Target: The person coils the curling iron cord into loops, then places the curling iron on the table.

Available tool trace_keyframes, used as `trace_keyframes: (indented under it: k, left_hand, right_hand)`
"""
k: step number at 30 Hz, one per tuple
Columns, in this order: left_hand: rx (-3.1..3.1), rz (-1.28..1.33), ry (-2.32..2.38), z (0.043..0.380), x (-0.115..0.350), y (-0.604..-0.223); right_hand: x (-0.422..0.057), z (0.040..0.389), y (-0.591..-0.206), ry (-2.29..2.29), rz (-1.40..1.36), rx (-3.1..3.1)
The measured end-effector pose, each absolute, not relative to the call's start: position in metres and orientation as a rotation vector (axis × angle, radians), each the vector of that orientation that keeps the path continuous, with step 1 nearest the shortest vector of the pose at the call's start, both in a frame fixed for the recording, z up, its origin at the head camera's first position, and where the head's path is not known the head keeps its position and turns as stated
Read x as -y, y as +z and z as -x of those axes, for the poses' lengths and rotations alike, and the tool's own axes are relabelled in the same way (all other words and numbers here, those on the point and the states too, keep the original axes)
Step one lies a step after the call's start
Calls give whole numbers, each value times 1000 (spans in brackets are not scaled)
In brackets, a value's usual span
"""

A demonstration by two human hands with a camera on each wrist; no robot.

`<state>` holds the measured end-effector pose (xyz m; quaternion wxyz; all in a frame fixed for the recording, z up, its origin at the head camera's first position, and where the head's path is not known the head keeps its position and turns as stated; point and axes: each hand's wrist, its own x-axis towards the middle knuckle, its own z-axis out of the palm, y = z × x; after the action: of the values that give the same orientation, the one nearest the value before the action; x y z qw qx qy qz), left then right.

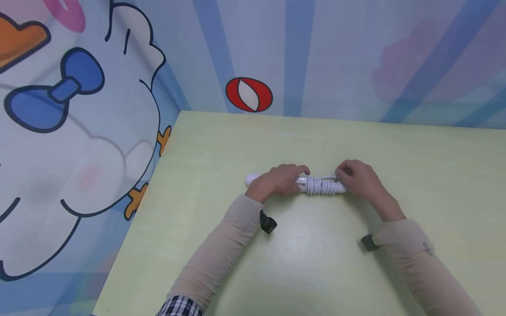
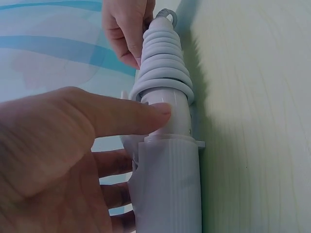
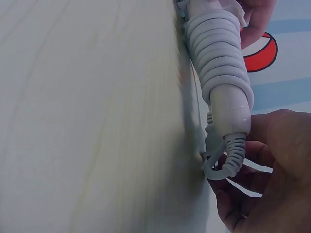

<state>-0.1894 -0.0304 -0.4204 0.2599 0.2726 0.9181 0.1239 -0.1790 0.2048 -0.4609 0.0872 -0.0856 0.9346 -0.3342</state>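
Note:
A white curling iron (image 2: pixel 170 182) lies sideways just over the table, its white power cord (image 1: pixel 321 186) wound in several tight coils round the handle. My left hand (image 1: pixel 281 179) grips the iron by its middle. In the left wrist view the thumb (image 2: pixel 146 116) lies across the handle beside the coils, with the other fingers behind. My right hand (image 1: pixel 360 177) is at the handle's end, thumb and forefinger pinching the cord's plug end. The right wrist view has the ribbed cord sleeve (image 3: pixel 235 153) bending back at the handle's tip, and the plug (image 3: pixel 214 140), partly hidden behind it.
The pale yellow-green table (image 1: pixel 316 263) meets a blue striped wall (image 1: pixel 336 57) at the back. A wall with a large cartoon figure (image 1: pixel 99 175) borders it on the left. Small black wrist devices (image 1: pixel 268 222) sit at both cuffs.

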Motion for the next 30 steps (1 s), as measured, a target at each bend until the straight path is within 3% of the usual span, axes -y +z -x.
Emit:
trace_keyframes:
  k: [30]
  left_hand:
    - [-2498,-724,286,192,28,-423]
  right_hand:
    - [-200,185,-464,-964,388,-2882]
